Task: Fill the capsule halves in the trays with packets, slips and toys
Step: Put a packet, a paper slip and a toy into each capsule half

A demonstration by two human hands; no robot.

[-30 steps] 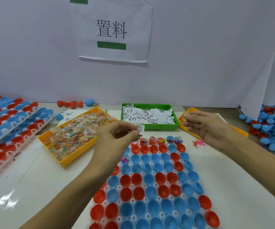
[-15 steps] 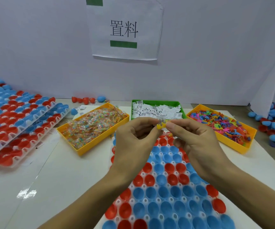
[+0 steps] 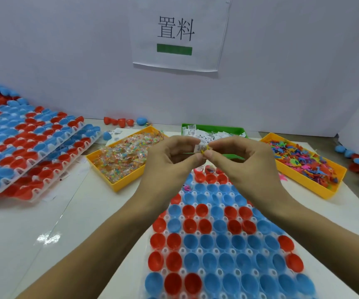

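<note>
Both hands meet above the far end of the tray (image 3: 224, 251) of red and blue capsule halves: the left hand (image 3: 170, 160) and right hand (image 3: 245, 162) each pinch a white slip (image 3: 200, 147) and a small yellow toy (image 3: 203, 151) between curled fingertips. Beyond the tray sit a packet bin (image 3: 118, 186), a green slip bin (image 3: 234, 129) and a toy bin (image 3: 310, 184) on the counter (image 3: 44, 223).

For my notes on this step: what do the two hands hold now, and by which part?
The left hand and right hand together pinch a small white slip with a yellow toy at their fingertips; the exact part held cannot be told.
</note>
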